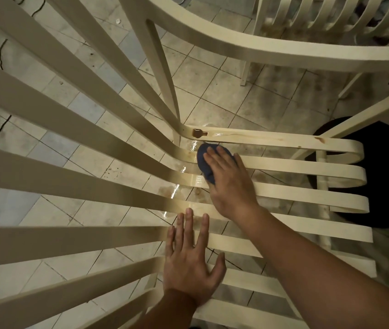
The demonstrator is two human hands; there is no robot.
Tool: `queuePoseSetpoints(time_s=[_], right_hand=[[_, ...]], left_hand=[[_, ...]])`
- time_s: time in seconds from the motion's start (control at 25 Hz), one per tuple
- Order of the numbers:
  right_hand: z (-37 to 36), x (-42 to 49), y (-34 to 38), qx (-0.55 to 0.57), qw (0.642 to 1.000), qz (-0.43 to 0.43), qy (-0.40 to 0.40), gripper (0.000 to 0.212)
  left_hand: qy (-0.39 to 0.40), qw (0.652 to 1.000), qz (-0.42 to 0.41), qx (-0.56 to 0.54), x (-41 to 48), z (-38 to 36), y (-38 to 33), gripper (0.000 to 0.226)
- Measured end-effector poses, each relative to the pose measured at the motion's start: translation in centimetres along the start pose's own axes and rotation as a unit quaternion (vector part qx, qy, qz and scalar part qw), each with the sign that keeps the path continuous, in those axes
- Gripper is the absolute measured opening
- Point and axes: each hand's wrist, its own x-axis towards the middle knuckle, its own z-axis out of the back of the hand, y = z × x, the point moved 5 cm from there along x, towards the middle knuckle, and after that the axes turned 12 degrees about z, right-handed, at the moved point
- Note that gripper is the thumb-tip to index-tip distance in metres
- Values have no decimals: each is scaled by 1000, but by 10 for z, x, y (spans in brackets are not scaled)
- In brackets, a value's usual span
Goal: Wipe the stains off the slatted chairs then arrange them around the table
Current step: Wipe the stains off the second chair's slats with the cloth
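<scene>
Right hand (230, 180) presses a cloth (203, 159), fingers flat, on the chair (307, 195) slats; left hand (190, 260) rests open just nearer.

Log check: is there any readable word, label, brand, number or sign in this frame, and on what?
None. The slatted chair, the blue cloth under the right hand, the second chair and the floor tiles show no writing. The brown mark is a stain.
</scene>
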Motion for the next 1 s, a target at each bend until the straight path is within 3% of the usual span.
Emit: queuePoseSetpoints(time_s=[0.12, 0.32, 0.52, 0.72, 0.88, 1.0], right_hand=[[-4, 8, 14, 24, 999, -20, -28, 65], [-3, 22, 22, 149, 988, 30, -12, 55], [8, -3, 7, 81, 995, -47, -30, 58], [1, 23, 44, 142, 986, 52, 66, 58], [13, 2, 14, 84, 996, -1, 33, 57], [6, 9, 34, 101, 995, -19, 12, 57]], left_hand=[[1, 1000, 3, 8, 0, 0, 0, 90], [-6, 1000, 3, 7, -1, 2, -1, 89], [-7, 1000, 2, 9, 0, 2, 0, 89], [2, 1000, 10, 22, 0, 1, 0, 86], [-5, 1000, 2, 0, 0, 3, -1, 89], [-3, 1000, 5, -8, 0, 2, 0, 90]])
